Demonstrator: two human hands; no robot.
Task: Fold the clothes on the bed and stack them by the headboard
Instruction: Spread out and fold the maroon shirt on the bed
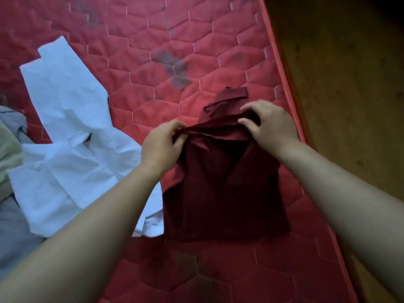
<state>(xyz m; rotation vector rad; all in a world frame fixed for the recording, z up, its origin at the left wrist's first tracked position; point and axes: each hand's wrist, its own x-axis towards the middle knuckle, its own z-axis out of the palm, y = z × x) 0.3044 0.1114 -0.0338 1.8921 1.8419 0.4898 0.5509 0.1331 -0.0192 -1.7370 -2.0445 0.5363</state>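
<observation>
Maroon shirt (pixel 225 189): dark red cloth, right of centre in the frame, lying on the mattress near its right edge
Shirt's shape: the lower part lies flat and roughly rectangular, with a diagonal crease across it; the upper edge is bunched into a ridge between your hands, and a collar-like strip pokes out beyond it toward the top of the frame
Your left hand (pixel 160 147): pinches the left end of the ridge between thumb and fingers
Your right hand (pixel 271 125): fingers curled down over the right end of the ridge, holding the cloth
Mattress (pixel 196 40): red, quilted in hexagons, with grey smudges in the upper middle
White garment (pixel 72 136): spread out and wrinkled at the left, its lower corner touching the shirt's left side
Grey garment (pixel 11 226): at the lower left edge, partly under the white one
Beige garment (pixel 8 154): at the left edge, above the grey one
Floor (pixel 338 84): brown, dim, along the right side
</observation>
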